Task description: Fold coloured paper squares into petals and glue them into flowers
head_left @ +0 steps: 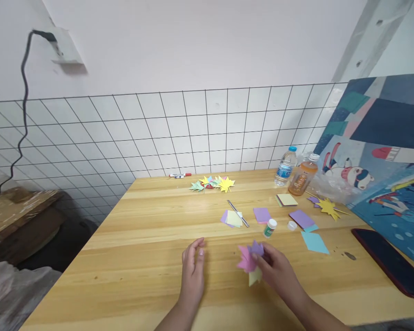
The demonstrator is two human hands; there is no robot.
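My right hand [276, 265] pinches several paper leaves above the wooden table: a pink paper leaf [246, 260], a purple one [256, 248] and a pale yellow one [255, 276] hanging lowest. Some of their outline is covered by my fingers. To the left, my left hand [193, 264] holds nothing, its fingers loosely curved and apart from the thumb. A small glue bottle [269, 228] with a white cap stands just beyond my right hand. Further back lies a pile of cut paper leaves [214, 183] in green, yellow and red.
A pen-like silver tool [238, 213] rests across pale and purple paper squares [232, 219]. Purple squares [261, 214], a blue sheet [315, 242], a clear cap [292, 225] and a phone [389, 262] lie rightward. A water bottle [285, 166] and an orange drink bottle [304, 175] stand behind.
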